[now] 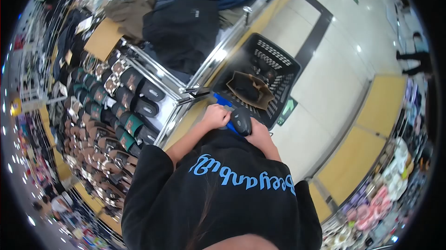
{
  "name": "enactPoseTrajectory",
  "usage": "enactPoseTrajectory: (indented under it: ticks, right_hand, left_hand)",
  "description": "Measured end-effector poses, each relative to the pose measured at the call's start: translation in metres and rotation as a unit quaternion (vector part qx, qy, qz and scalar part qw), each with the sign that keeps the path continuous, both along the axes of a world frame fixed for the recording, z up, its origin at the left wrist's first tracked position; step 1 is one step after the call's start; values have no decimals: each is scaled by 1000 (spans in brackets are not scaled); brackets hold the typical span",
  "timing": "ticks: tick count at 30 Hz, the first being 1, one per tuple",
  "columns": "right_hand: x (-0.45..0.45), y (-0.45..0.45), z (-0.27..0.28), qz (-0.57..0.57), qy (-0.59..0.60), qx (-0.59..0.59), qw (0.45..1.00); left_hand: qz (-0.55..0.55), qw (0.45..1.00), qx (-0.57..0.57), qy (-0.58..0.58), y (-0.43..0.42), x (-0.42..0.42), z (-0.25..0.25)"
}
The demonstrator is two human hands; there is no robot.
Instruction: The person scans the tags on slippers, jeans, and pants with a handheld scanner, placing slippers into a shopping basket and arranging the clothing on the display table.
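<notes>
1. The left hand is curled closed at the blue piece; I cannot tell what lies inside its fist.
2. The right hand is curled around the side of the black item, its fingers partly hidden.
3. The black item is between the hands, over the blue piece.
4. Just beyond is the basket, holding an open paper bag.
5. Slippers fill a rack to the left.

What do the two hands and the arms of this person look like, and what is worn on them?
The left hand and the right hand wear no gloves, and I see no watch or bracelet at either wrist. The lower arms are uncovered. The wide, plain black sleeves belong to a black top with light-blue lettering.
</notes>
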State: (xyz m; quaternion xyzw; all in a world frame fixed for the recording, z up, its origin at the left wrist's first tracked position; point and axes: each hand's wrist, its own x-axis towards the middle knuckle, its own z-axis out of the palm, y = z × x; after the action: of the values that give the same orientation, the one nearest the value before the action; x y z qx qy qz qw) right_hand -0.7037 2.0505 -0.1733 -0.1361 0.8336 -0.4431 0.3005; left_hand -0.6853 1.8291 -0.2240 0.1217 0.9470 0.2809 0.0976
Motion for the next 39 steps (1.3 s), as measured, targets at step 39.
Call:
enactPoseTrajectory:
  ticks: [39]
  right_hand:
    - [-418, 135, -83, -302, 134, 62, 942]
  left_hand:
    - [-15, 997, 76, 5, 173, -485, -47]
